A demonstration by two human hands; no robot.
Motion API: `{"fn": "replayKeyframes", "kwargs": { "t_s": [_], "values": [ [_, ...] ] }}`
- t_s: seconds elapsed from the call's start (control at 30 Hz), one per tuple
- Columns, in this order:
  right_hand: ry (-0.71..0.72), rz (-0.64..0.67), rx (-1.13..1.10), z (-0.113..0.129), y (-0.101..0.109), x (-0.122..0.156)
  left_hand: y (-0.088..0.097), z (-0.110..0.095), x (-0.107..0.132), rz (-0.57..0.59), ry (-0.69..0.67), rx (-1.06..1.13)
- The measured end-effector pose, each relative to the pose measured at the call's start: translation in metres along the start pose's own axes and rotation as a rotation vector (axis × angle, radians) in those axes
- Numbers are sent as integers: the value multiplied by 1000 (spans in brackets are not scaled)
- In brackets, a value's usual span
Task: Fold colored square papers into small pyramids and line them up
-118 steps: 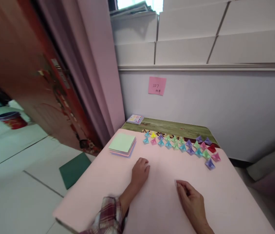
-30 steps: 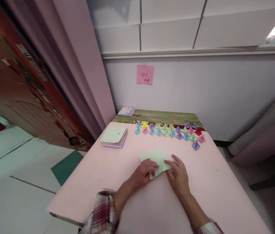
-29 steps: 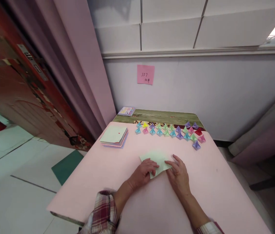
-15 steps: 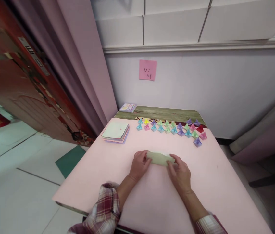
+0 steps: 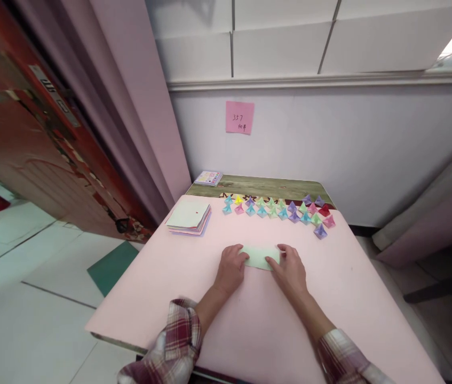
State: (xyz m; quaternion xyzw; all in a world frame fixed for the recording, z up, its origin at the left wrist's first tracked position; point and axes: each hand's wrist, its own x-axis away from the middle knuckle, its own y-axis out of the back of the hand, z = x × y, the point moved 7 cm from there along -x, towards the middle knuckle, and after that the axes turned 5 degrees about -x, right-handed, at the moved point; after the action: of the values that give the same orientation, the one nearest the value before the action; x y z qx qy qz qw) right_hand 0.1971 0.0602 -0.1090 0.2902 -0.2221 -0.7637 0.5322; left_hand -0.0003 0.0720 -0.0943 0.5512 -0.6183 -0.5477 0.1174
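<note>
A folded strip of pale green paper [image 5: 258, 257] lies low over the pink table top, its long side running left to right. My left hand [image 5: 231, 266] pinches its left end between thumb and fingers. At the right end, my right hand [image 5: 291, 268] grips the paper, with the thumb on the front face and the fingers at the far edge. Beyond both hands stand several small folded paper pieces [image 5: 283, 213] in blue, green, purple, pink, yellow and red.
To the left rests a stack of coloured paper sheets [image 5: 188, 216]. A smaller pack [image 5: 208, 177] sits at the table's back left corner. The pink table cover [image 5: 161, 288] reaches the near left edge. A pink note [image 5: 239, 117] is stuck on the wall behind.
The green paper now lies flatter and looks lighter. My right hand has shifted slightly left, closer to my left hand. The whole view has tilted a little.
</note>
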Motion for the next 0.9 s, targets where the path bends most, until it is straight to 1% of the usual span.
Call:
{"fn": "replayKeyframes", "kwargs": {
  "t_s": [0.17,0.27,0.37,0.43,0.53,0.6,0.63,0.67,0.73,0.77,0.83,0.87,0.9],
  "values": [
    [-116,223,286,11,-7,-33,1,0,0,14,2,35],
    [-172,329,371,14,-11,-41,3,1,1,7,14,52],
    [-193,359,354,15,-13,-38,2,2,1,-1,23,67],
    [-177,310,293,17,-12,-32,2,4,1,-5,29,82],
    [-118,169,123,19,-9,-21,5,8,1,-35,57,128],
    [-109,104,-97,16,-11,-11,10,14,1,-83,107,194],
    [-118,49,-245,13,-11,-8,13,18,1,-117,148,242],
    [-153,-9,-384,8,-10,-5,15,23,1,-154,207,305],
    [-244,-81,-626,-2,-13,-1,17,30,3,-233,354,465],
    [-271,-115,-749,-5,-15,-1,14,32,4,-265,439,566],
    [-308,-173,-934,-9,-16,-1,1,29,5,-299,613,806],
    [-323,-191,-993,-9,-17,-2,-8,24,3,-292,679,937],
    [-335,-200,-1034,-9,-18,-3,-19,15,-1,-253,722,1067]
  ]
}}
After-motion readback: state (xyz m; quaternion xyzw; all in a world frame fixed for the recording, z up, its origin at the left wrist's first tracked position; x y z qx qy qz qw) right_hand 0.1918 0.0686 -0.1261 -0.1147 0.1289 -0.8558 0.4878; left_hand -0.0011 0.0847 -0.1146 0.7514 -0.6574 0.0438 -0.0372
